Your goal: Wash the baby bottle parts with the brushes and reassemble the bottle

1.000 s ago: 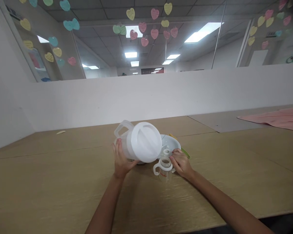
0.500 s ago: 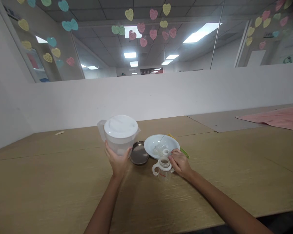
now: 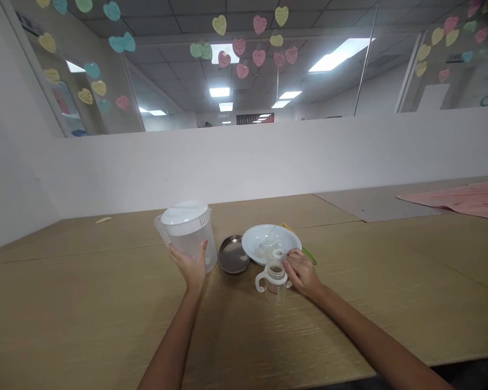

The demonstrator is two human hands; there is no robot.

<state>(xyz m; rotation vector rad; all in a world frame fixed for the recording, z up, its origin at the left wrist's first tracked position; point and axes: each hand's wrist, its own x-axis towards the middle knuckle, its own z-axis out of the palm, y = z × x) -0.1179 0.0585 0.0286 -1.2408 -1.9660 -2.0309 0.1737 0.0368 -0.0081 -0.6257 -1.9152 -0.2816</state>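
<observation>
A translucent pitcher (image 3: 195, 246) with a white lid stands left of a round metal pan, tilted a little to the left. My left hand (image 3: 190, 265) is wrapped round its near side. The fingers of my right hand (image 3: 303, 272) are pinched on a small white ring (image 3: 278, 253), just above the open mouth of a clear bottle (image 3: 275, 292) with white side handles. Behind the bottle is a white bowl (image 3: 250, 238) with clear pieces inside. The dark metal pan (image 3: 233, 255) lies between pitcher and bowl.
Behind the bowl, a green and yellow item (image 3: 310, 256) pokes out. A pink cloth (image 3: 467, 197) lies at the right back. A small pale flat piece (image 3: 103, 220) is at the left back. A white wall (image 3: 252, 162) with glass above borders the wooden table (image 3: 85, 314).
The pitcher has moved left and down with my left hand, and its lid has turned. My right hand still pinches the white ring by the bottle. The view has shifted slightly.
</observation>
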